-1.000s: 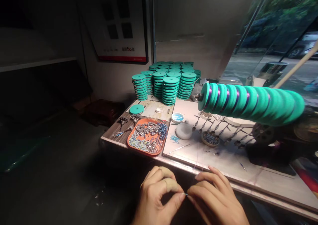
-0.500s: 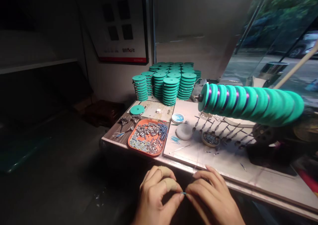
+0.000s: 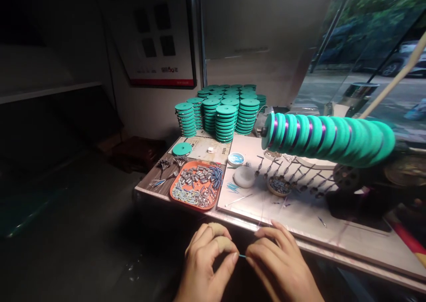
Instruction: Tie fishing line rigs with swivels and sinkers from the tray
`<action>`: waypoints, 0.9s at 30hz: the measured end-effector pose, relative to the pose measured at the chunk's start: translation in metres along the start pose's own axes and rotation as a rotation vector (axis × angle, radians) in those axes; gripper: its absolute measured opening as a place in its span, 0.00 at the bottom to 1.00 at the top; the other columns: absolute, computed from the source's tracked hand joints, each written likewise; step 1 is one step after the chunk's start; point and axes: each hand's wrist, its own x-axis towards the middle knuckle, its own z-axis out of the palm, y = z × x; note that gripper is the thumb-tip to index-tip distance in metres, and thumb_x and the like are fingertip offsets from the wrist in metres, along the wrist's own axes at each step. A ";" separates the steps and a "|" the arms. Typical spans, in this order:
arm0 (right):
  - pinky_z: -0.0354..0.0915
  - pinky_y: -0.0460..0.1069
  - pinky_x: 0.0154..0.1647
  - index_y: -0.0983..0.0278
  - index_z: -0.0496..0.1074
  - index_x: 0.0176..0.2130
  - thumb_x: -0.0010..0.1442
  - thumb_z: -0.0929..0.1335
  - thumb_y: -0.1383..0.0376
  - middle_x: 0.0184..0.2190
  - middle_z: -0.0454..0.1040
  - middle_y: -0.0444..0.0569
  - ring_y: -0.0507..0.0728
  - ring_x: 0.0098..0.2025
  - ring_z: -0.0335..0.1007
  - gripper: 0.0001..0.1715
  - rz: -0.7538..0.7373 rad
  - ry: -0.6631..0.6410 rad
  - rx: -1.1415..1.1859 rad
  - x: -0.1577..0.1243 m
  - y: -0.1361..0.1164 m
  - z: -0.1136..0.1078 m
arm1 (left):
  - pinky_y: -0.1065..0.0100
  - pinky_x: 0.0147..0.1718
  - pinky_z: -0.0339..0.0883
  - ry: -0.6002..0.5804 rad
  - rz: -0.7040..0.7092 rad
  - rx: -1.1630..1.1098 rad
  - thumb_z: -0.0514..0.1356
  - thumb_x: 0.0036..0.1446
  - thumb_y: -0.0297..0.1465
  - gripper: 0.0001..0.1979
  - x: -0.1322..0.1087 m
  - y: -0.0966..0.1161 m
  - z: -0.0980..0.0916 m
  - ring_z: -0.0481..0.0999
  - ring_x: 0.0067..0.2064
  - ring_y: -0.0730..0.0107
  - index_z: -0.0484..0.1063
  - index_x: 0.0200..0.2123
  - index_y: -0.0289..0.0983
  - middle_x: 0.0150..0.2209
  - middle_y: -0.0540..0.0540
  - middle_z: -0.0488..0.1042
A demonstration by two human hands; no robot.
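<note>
My left hand [image 3: 211, 264], with beige wraps on two fingers, is closed in a pinch on one end of a thin blue stick [image 3: 242, 256]. Opposite it, my right hand [image 3: 279, 260] pinches the other end, thumb partly hidden. A short length of the stick shows between the fingertips, in front of the table edge. Similar blue sticks [image 3: 233, 187] lie loose on the pale board, and more fill a small white dish [image 3: 236, 159]. Over the board, a row of green foam spools [image 3: 326, 135] wound with purple line sits on a spindle.
An orange tray [image 3: 173, 194] holds grey cylinders and small parts. Stacked green spools [image 3: 225, 124] stand at the back. A bowl of small dark parts [image 3: 278, 187], a white round disc [image 3: 244, 177] and a row of dark pieces on lines lie beneath the spindle.
My fingertips have drawn slightly apart, so more of the thin blue stick shows between them. The whole view has shifted a little; the table items stay in place.
</note>
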 end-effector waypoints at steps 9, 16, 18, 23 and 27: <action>0.54 0.54 0.54 0.60 0.66 0.33 0.56 0.63 0.72 0.24 0.70 0.40 0.54 0.37 0.68 0.07 -0.129 -0.091 -0.095 0.005 0.005 -0.013 | 0.69 0.35 0.64 0.121 0.053 0.042 0.56 0.54 0.24 0.04 0.000 -0.002 -0.011 0.69 0.37 0.69 0.69 0.31 0.38 0.33 0.48 0.69; 0.61 0.51 0.50 0.60 0.68 0.32 0.53 0.66 0.70 0.23 0.70 0.39 0.54 0.33 0.70 0.05 -0.242 -0.068 -0.159 0.008 0.010 -0.018 | 0.62 0.39 0.61 0.144 -0.044 0.524 0.57 0.53 0.24 0.05 0.049 -0.019 -0.053 0.68 0.39 0.64 0.71 0.28 0.38 0.33 0.48 0.71; 0.61 0.51 0.49 0.59 0.68 0.32 0.53 0.67 0.69 0.23 0.71 0.39 0.54 0.32 0.70 0.05 -0.265 -0.071 -0.181 0.007 0.012 -0.017 | 0.60 0.40 0.60 -0.003 -0.052 0.581 0.59 0.50 0.24 0.04 0.067 -0.022 -0.056 0.68 0.39 0.63 0.72 0.27 0.39 0.33 0.49 0.71; 0.55 0.51 0.53 0.59 0.69 0.32 0.52 0.68 0.69 0.23 0.71 0.37 0.54 0.33 0.70 0.06 -0.279 -0.080 -0.179 0.005 0.015 -0.015 | 0.56 0.41 0.58 -0.148 -0.058 0.657 0.61 0.45 0.23 0.05 0.085 -0.021 -0.048 0.67 0.38 0.60 0.73 0.24 0.38 0.30 0.48 0.71; 0.51 0.50 0.55 0.59 0.68 0.32 0.51 0.68 0.71 0.24 0.71 0.37 0.53 0.34 0.69 0.08 -0.247 -0.092 -0.133 0.006 0.014 -0.016 | 0.55 0.41 0.57 -0.191 -0.048 0.674 0.59 0.47 0.22 0.06 0.084 -0.022 -0.046 0.67 0.38 0.59 0.70 0.22 0.37 0.29 0.47 0.70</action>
